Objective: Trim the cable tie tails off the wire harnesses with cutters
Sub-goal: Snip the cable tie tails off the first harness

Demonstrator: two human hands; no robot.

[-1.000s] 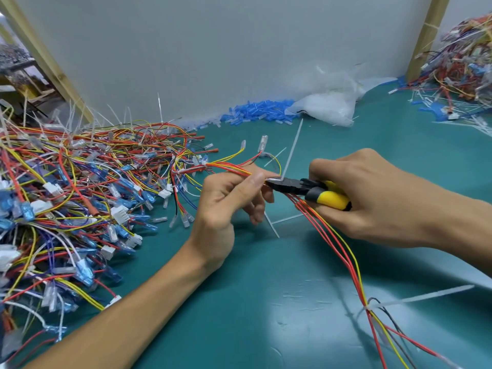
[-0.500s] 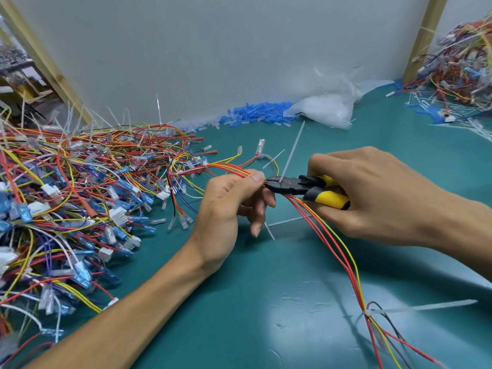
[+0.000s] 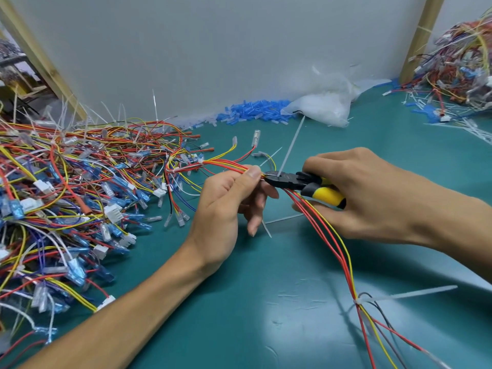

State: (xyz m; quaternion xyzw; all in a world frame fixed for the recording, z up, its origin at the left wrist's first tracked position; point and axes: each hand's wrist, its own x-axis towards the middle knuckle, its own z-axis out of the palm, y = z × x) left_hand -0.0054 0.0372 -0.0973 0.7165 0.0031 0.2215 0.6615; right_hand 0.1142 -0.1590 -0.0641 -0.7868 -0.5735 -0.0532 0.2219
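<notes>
My left hand (image 3: pixel 226 201) pinches a red and yellow wire harness (image 3: pixel 327 230) between thumb and forefinger above the green table. My right hand (image 3: pixel 372 193) grips yellow and black cutters (image 3: pixel 306 185). The cutter jaws sit at the base of a white cable tie tail (image 3: pixel 290 147) that sticks up from the harness right beside my left thumb. Further down the same harness a second tie tail (image 3: pixel 407 294) points right.
A big heap of wire harnesses (image 3: pixel 66 198) with upright tie tails fills the left. Blue terminal sleeves (image 3: pixel 253 111) and a clear plastic bag (image 3: pixel 324 105) lie at the wall. Another harness pile (image 3: pixel 463 67) sits far right. Cut tie tails (image 3: pixel 282 218) lie under my hands.
Both hands have held their place with the harness. The cutter jaws have closed in slightly on the base of the upright tie tail.
</notes>
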